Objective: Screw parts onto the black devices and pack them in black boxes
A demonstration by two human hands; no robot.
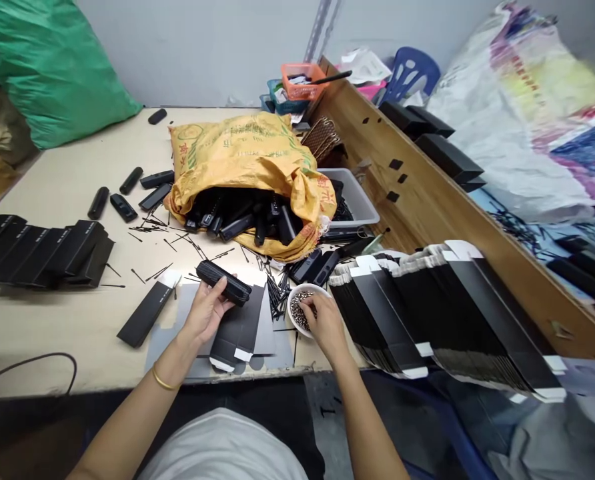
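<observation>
My left hand [208, 309] is closed around a long black handheld device [223, 283] with a ribbed-looking surface, held tilted above the table. My right hand [324, 323] reaches into a small white bowl [289, 308] of tiny shiny metal parts [300, 308]. Its fingertips are pinched among them, and what they grip, if anything, is hidden. Under the left hand lie an unfolded black carton [237, 331] and grey sheets [186, 308]. A folded black box [146, 312] with a white flap lies to the left.
A yellow woven sack [247, 147] spills black devices at the back. Thin black sticks [276, 293] are scattered before it. Flat cartons [447, 313] are stacked at right, beside a wooden board [427, 193]. Closed black boxes [42, 250] stand at left. A grey tray [360, 200] sits behind.
</observation>
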